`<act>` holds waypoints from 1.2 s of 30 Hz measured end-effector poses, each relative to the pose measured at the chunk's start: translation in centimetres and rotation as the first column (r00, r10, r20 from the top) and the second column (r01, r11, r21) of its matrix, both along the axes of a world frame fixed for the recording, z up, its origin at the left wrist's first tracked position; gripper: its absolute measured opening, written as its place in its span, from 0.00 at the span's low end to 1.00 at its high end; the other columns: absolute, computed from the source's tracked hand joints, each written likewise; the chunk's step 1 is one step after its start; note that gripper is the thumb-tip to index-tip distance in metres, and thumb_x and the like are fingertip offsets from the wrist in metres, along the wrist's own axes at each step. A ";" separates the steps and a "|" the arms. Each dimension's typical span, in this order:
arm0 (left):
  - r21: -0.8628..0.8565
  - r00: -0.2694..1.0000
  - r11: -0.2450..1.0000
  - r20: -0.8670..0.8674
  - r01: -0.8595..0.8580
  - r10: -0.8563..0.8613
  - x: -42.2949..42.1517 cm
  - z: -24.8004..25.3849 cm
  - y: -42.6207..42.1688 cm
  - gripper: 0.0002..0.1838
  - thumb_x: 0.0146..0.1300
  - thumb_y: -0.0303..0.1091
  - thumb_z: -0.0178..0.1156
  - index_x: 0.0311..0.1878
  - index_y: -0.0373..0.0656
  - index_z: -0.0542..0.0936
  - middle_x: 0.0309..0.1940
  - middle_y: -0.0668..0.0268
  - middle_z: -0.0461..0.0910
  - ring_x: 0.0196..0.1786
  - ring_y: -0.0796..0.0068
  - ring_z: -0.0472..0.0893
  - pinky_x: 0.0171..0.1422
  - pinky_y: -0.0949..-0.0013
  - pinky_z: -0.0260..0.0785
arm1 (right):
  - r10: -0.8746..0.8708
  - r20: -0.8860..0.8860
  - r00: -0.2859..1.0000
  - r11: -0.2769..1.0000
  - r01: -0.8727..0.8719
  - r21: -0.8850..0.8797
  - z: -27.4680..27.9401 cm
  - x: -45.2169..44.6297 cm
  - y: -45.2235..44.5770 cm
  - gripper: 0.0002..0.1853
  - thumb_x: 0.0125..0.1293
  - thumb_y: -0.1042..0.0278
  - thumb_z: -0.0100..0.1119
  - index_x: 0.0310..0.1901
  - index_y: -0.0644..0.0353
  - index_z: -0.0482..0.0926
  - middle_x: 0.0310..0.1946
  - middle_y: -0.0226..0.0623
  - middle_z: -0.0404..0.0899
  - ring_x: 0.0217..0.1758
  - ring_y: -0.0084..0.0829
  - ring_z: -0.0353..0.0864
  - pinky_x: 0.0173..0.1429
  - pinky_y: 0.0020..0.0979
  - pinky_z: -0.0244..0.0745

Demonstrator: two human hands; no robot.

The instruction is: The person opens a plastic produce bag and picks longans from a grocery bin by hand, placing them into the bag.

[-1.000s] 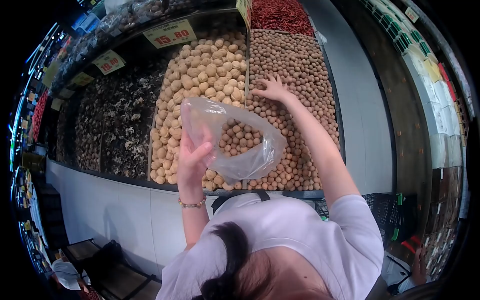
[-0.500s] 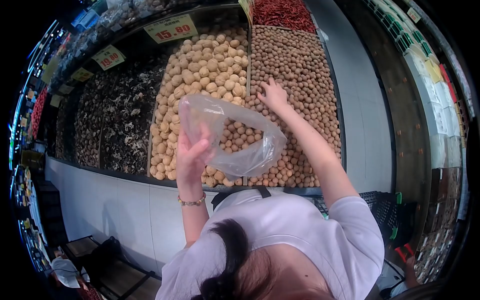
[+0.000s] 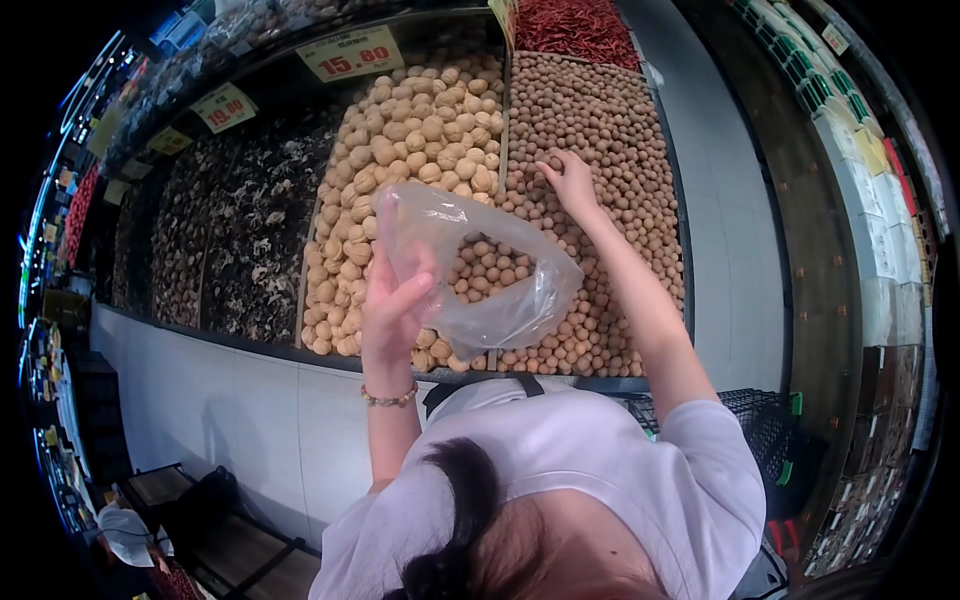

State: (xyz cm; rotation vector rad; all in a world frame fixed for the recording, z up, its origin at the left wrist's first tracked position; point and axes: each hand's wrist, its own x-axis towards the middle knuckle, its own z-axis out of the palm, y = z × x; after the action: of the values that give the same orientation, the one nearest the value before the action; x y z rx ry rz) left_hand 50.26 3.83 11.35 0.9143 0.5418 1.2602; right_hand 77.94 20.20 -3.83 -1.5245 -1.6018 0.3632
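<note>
My left hand [image 3: 393,305] is closed on the rim of a clear plastic bag [image 3: 515,325], its thumb pressed against the film. The bag's mouth gapes toward me, and several round brown dried longans [image 3: 487,268] lie inside. My right hand [image 3: 572,188] is over the bin of loose dried longans [image 3: 620,180]. Its thumb and fingers are pinched together around what looks like one dried longan, mostly covered by the fingers. Under and left of the bag spreads a bin of walnuts [image 3: 340,260].
A divider [image 3: 506,130] separates walnuts from longans. Dried red chilies [image 3: 575,30] fill the far bin; dark dried goods [image 3: 265,220] lie left. Price signs [image 3: 350,54] stand along the back. A dark shopping basket [image 3: 755,425] is near my right elbow.
My right hand has shifted slightly right, and its spread fingers have drawn together into a pinch. My left hand still holds the bag in nearly the same place.
</note>
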 end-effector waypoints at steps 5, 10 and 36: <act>0.011 1.000 1.000 -0.015 0.021 -0.020 0.7 0.5 0.4 0.48 0.55 0.24 0.59 0.75 0.54 0.43 0.29 0.71 0.66 0.26 0.86 0.65 0.23 0.84 0.61 | 0.013 -0.606 0.795 0.985 -0.114 -0.128 11.3 -2.5 -5.8 0.15 0.59 0.62 0.64 0.38 0.68 0.77 0.31 0.35 0.76 0.32 0.25 0.75 0.36 0.28 0.70; -0.026 1.000 0.999 -0.003 -0.019 0.019 1.9 0.8 0.2 0.49 0.55 0.24 0.58 0.75 0.54 0.41 0.35 0.69 0.66 0.28 0.86 0.65 0.22 0.85 0.61 | 0.441 -0.432 0.787 0.852 -0.518 -0.073 18.2 -5.4 -12.7 0.13 0.58 0.65 0.64 0.40 0.64 0.77 0.32 0.33 0.75 0.35 0.24 0.73 0.39 0.27 0.68; -0.048 0.925 0.940 0.168 -0.339 0.342 -1.4 -0.7 -1.8 0.43 0.57 0.22 0.53 0.74 0.57 0.47 0.45 0.66 0.68 0.40 0.81 0.73 0.20 0.87 0.60 | 0.043 0.370 0.928 0.989 0.013 -0.149 -3.6 -7.2 -3.1 0.20 0.53 0.58 0.62 0.48 0.54 0.78 0.51 0.40 0.70 0.58 0.45 0.63 0.61 0.51 0.59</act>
State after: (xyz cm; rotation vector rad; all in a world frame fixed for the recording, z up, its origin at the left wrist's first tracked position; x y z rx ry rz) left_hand 48.88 2.04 10.67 0.7036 0.5882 1.6306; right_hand 70.75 17.10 -7.39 -1.7753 -1.9157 0.2119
